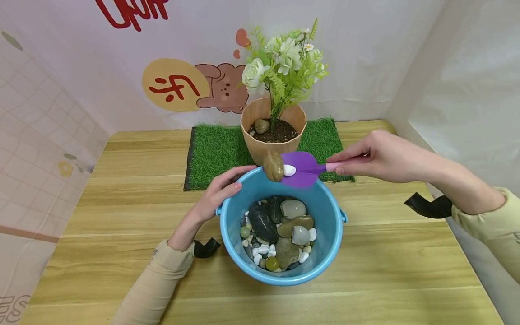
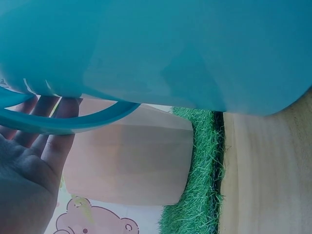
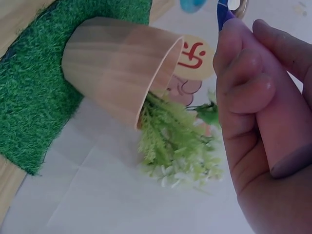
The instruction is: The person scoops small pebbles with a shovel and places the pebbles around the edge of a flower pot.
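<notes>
My right hand (image 1: 379, 155) grips the pink handle (image 3: 278, 107) of a toy shovel with a purple blade (image 1: 301, 169). On the blade's end lie a brown stone (image 1: 274, 166) and a small white pebble (image 1: 289, 170), above the far rim of a blue bucket (image 1: 280, 280). My left hand (image 1: 221, 192) holds the bucket's rim at its far left, thumb near the top edge; in the left wrist view its fingers pass behind the blue handle (image 2: 97, 119) against the bucket. Inside the bucket are large stones, such as a black one (image 1: 263, 223), and small pebbles.
Just behind the bucket stands a beige flowerpot (image 1: 270, 146) with soil, a stone and white-flowered greenery (image 1: 288, 63). It rests on a strip of artificial grass (image 1: 215, 149) on the wooden table (image 1: 150, 180). White printed sheeting (image 1: 357, 58) surrounds the table's back and sides.
</notes>
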A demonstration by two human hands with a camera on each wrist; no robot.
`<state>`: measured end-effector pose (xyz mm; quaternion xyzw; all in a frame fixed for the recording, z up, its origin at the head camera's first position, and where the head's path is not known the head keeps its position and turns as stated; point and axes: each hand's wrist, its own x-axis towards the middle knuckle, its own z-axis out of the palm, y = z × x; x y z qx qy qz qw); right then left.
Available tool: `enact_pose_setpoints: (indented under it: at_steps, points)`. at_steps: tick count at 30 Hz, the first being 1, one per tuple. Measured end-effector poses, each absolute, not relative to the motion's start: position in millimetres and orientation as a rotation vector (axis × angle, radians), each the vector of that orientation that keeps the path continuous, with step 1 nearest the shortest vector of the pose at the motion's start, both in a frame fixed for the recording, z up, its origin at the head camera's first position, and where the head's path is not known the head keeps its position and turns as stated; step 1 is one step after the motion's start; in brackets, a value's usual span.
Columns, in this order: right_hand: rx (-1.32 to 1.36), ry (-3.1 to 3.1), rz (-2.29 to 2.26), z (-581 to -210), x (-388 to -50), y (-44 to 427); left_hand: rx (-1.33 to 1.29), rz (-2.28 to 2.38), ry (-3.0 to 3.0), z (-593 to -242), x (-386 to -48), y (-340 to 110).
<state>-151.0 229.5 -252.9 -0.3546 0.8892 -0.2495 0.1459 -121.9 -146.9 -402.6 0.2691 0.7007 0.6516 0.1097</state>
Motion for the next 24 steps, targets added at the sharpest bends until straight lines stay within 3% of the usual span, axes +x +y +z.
enact_pose_setpoints:
  at_steps: [24]
  points:
    - [-0.622,2.738,-0.589,-266.3,-220.5,236.0,0.785,1.916,2.053,-400.8,-120.8,-147.2]
